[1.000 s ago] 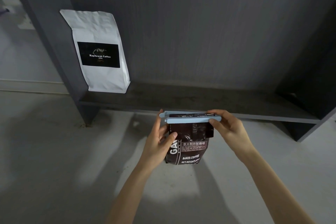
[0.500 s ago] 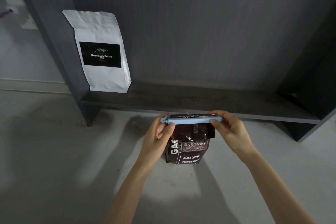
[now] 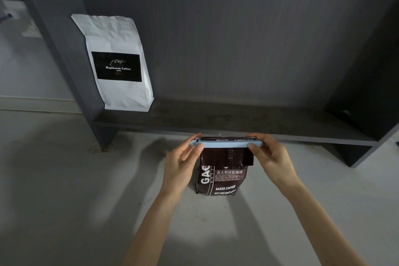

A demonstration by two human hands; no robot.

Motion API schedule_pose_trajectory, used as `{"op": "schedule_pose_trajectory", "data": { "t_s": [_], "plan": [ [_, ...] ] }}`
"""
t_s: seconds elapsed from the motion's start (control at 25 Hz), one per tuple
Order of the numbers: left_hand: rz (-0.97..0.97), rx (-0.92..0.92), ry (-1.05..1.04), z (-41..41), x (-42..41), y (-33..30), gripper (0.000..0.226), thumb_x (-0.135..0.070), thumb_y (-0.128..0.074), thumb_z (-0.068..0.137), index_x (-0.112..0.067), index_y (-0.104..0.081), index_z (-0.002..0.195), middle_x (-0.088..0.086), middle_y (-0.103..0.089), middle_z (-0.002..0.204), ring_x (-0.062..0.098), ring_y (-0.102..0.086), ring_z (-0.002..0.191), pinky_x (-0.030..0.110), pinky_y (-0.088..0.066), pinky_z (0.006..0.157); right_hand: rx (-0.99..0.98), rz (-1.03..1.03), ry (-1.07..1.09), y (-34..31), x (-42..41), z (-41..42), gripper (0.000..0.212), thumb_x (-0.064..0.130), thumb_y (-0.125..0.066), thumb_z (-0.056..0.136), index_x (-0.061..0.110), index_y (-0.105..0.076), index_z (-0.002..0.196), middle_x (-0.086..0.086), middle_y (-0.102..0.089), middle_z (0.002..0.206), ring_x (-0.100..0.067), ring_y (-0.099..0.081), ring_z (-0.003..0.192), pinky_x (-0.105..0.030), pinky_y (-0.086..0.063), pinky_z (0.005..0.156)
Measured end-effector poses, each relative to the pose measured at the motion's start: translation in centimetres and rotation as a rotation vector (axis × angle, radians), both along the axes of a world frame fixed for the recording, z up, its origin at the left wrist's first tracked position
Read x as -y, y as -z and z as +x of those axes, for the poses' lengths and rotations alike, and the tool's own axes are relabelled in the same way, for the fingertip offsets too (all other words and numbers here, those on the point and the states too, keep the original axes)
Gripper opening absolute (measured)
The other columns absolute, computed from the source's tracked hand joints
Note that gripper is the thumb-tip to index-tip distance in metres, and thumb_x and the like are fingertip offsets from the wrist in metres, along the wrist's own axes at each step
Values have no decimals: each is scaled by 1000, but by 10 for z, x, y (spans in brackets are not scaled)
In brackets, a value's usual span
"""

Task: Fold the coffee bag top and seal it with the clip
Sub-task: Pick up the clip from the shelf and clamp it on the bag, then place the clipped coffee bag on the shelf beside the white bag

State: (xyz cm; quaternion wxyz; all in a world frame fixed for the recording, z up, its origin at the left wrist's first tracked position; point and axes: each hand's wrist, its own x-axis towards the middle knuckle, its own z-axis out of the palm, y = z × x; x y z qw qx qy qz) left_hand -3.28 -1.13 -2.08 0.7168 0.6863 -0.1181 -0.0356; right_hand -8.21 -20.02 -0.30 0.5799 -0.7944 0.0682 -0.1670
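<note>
- A dark brown coffee bag (image 3: 222,177) is standing upright on the pale grey surface (image 3: 64,190), just in front of a low dark shelf (image 3: 237,121).
- The bag's top is lying folded over toward the camera, with the folded flap hanging down across the upper front of the bag.
- A long pale blue clip (image 3: 226,144) is sitting level across the fold at the very top of the bag, and its ends are reaching slightly past the bag on both sides.
- The left hand (image 3: 183,164) is pinching the clip's left end, with the thumb in front and the fingers curling behind.
- The right hand (image 3: 272,157) is pinching the clip's right end in the same way, thumb in front, fingers over the top and back.
- Whether the clip is fully latched I cannot tell.
- White lettering on the bag's front is showing "BAKED.COFFEE" and "NET.WEIGHT".
- A white coffee bag (image 3: 116,65) with a black label is standing at the shelf's left end, leaning against the dark upright panel (image 3: 56,28), well apart from the brown bag.
- Both forearms are reaching in from the bottom edge, and soft shadows are falling on the surface beside them.
</note>
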Motion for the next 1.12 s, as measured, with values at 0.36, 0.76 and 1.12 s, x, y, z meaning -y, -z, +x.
{"op": "schedule_pose_trajectory", "data": {
  "t_s": [0.36,0.76,1.12],
  "plan": [
    [-90,-52,-115,-2,9,3,27,-9,-61,79,-36,-63,78,-32,-67,62,-15,-60,71,-1,-42,65,32,38,7,2,-3,-5,15,0,-50,86,12,-55,93,7,-60,81,14,-58,64,-2,-45,53],
    [-81,22,-167,-6,11,2,23,-11,-60,81,-30,-63,93,-30,-67,70,-17,-59,70,-2,-42,64,54,52,21,6,-7,-7,20,8,-51,86,28,-54,87,9,-61,87,-9,-62,81,-9,-54,60],
    [97,-4,119,-1,1,33,47,-30,-66,72,-41,-49,115,-27,-58,111,-16,-53,100,7,-42,85,-62,132,-56,32,-3,-9,48,11,-55,85,19,-38,129,-8,-57,124,-18,-54,115,-41,-46,99]
  ]
}}
